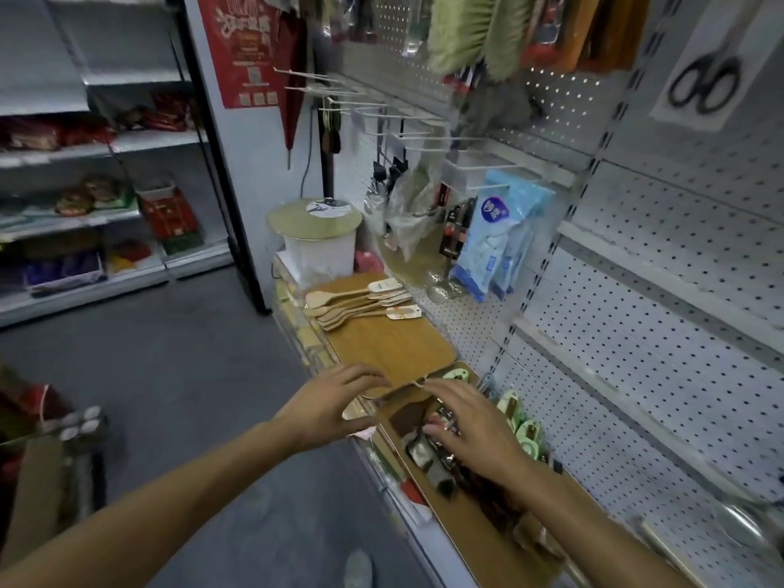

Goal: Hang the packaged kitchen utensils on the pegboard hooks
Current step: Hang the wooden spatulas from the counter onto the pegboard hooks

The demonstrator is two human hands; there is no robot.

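Both hands are down at the wooden-topped bench (394, 345) that runs along the foot of the white perforated pegboard (662, 333). The step in hand looks like the pick-up: choosing a packaged utensil from the pile before lifting it to a hook.

The left hand (335, 401) hovers over the bench edge with fingers spread and loosely bent; whether it touches the pale rounded piece beneath it cannot be told through the blur. The right hand (471, 426) lies on a heap of dark, glossy packaged utensils (432, 451), fingers splayed over them; whether any finger is curled around a pack I cannot tell.

More stock waits nearby: a fan of pale wooden spatulas with card tags (360, 303) lies farther along the bench, and mint-green carded tools (522, 422) stand against the pegboard just beyond the right hand.

Up the board, a row of long white wire hooks (407, 133) juts out, most of them bare; lower ones carry blue packets (496, 235) and clear bags.

The next move probably calls for gripping a single pack, finding its hang-hole, raising it well above the bench and threading that hole onto a free hook tip.
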